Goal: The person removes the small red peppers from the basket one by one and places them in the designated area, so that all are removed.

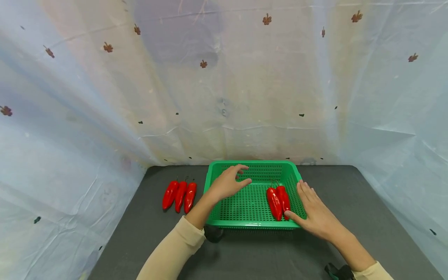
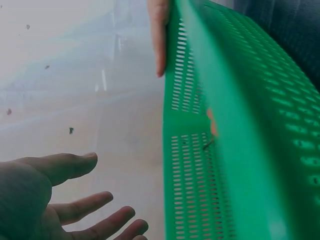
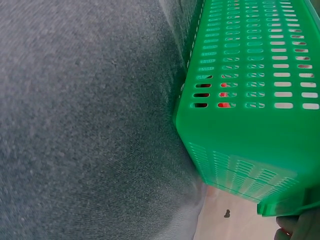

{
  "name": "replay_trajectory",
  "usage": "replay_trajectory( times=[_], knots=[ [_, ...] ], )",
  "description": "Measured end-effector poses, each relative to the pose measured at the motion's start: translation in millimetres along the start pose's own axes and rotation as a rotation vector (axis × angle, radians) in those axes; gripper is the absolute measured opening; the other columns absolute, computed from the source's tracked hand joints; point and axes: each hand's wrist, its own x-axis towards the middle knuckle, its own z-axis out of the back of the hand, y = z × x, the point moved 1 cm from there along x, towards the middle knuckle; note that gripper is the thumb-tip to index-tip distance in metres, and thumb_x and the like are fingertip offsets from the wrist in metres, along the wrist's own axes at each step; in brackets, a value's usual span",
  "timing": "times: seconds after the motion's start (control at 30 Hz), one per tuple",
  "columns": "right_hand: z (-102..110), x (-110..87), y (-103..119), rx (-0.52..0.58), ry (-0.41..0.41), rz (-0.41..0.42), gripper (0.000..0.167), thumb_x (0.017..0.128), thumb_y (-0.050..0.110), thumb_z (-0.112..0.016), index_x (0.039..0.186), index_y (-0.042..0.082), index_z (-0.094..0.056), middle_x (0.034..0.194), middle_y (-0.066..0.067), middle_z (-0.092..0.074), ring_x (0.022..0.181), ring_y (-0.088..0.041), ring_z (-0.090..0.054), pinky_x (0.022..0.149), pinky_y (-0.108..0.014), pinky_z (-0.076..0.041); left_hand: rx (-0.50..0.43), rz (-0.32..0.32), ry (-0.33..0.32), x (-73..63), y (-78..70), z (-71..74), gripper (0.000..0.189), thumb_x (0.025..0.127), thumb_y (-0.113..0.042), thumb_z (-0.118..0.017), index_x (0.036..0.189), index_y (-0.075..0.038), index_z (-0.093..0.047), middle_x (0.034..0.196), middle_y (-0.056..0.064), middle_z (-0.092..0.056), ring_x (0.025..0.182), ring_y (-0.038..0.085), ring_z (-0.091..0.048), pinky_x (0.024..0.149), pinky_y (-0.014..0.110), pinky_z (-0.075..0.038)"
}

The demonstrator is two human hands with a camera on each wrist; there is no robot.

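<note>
The left hand [image 1: 226,183] hangs over the green basket [image 1: 252,224], fingers loosely bent, holding nothing; left of it, three red peppers [image 1: 180,196] lie on the table [image 1: 336,194]. Two more peppers [image 1: 274,204] lie inside, between it and the right hand [image 1: 316,216], whose straight fingers touch the basket

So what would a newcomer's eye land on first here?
Probably the bright green basket with two red peppers in its right half, on the dark table. Three more red peppers lie side by side left of the basket. The left hand hovers above its left side, the right hand is at its right rim.
</note>
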Motion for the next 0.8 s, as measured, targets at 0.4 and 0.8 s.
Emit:
replay_trajectory(
  times=[0.4, 0.8],
  knots=[
    [-1, 1.2, 0, -0.002, 0.001, 0.004, 0.107, 0.101, 0.061, -0.066, 0.168, -0.006, -0.018, 0.177, -0.025, -0.012, 0.163, -0.046, -0.012, 0.132, -0.056, -0.012, 0.05, -0.185, 0.189, 34.2, 5.4, 16.3, 0.057, 0.108, -0.032, -0.07, 0.158, -0.015, -0.051, 0.153, 0.015, -0.056, 0.142, 0.034, -0.054, 0.112, 0.05, -0.049],
    [0, -0.5, 1, 0.008, 0.004, 0.005, 0.106, 0.102, 0.061, -0.065, 0.169, -0.006, -0.018, 0.177, -0.025, -0.012, 0.164, -0.046, -0.011, 0.134, -0.047, -0.004, 0.189, -0.302, 0.221, 61.1, 15.2, 7.2, 0.055, 0.105, -0.033, -0.073, 0.156, -0.019, -0.055, 0.153, 0.007, -0.056, 0.136, 0.03, -0.058, 0.111, 0.042, -0.051]
  ],
)
